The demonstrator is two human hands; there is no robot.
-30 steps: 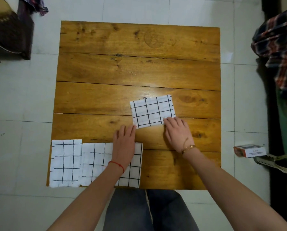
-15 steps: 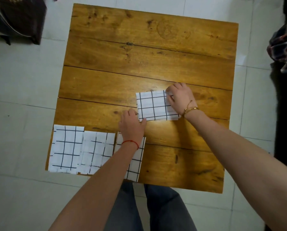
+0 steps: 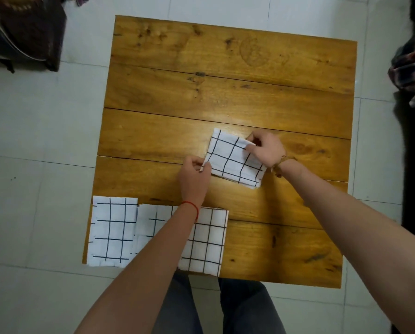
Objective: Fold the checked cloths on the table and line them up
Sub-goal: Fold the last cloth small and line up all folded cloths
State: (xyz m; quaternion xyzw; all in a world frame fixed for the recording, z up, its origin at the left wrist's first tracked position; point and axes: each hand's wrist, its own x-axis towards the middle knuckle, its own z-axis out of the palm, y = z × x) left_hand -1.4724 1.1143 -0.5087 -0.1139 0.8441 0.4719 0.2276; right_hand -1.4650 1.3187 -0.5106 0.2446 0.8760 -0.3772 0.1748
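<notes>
In the middle of the square brown plank tabletop (image 3: 225,97), the folded white cloth with black grid lines (image 3: 235,160) now lies skewed, its near-right corner swung toward you; half a second ago it lay nearly square to the planks. Your left hand (image 3: 194,179) has come up from the near row and is closed in a pinch on the cloth's near-left corner. Your right hand (image 3: 266,150), which lay flat on the right end, is now curled, with its fingers pinched on the far-right edge. With both hands gripping opposite corners, you look ready to make another fold or to carry it toward the row; which one cannot be told.

Along the near-left edge, three folded white grid-checked cloths (image 3: 112,230) sit side by side, touching, partly hidden under your left forearm. The fourth stays well apart from them, so the line-up is not finished, and bare tabletop to the right of the row looks like its place.

No brand, label or readable writing shows anywhere.
</notes>
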